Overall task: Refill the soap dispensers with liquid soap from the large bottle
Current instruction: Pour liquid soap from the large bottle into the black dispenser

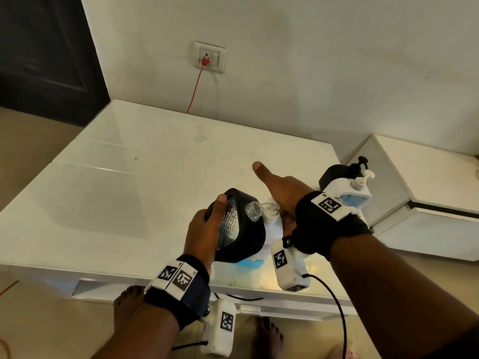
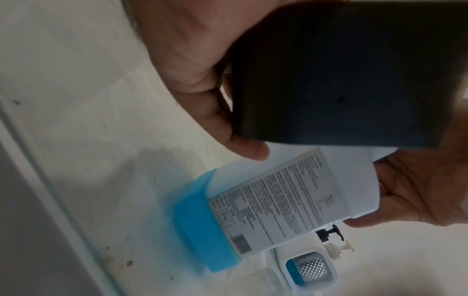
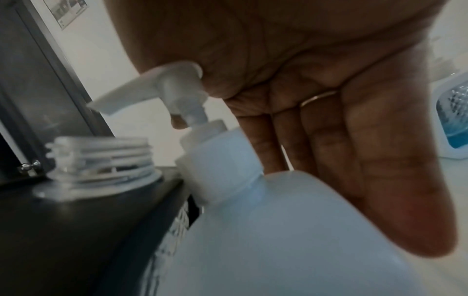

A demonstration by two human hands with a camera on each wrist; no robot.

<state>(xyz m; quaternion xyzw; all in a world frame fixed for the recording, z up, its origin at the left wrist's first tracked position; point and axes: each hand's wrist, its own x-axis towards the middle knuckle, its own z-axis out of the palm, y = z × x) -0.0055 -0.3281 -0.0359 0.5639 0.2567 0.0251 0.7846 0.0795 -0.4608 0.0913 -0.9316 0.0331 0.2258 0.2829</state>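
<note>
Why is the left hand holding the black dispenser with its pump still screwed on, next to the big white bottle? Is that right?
Not quite: the black dispenser in the left hand has no pump; the head view shows its clear threaded neck open. It is indeed beside the big white bottle.

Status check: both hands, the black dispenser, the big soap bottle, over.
Left hand grips black dispenser, tilted, pump off, neck open. Right hand on large bottle, fingers straight, its pump on. Two more dispensers stand right, clear.

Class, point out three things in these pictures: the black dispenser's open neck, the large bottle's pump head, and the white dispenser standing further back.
Open neck [image 1: 254, 209], head view, threaded rim.
Pump head [image 3: 162, 84], right wrist view, spout.
White dispenser [image 1: 348, 194], head view, front face.
</note>
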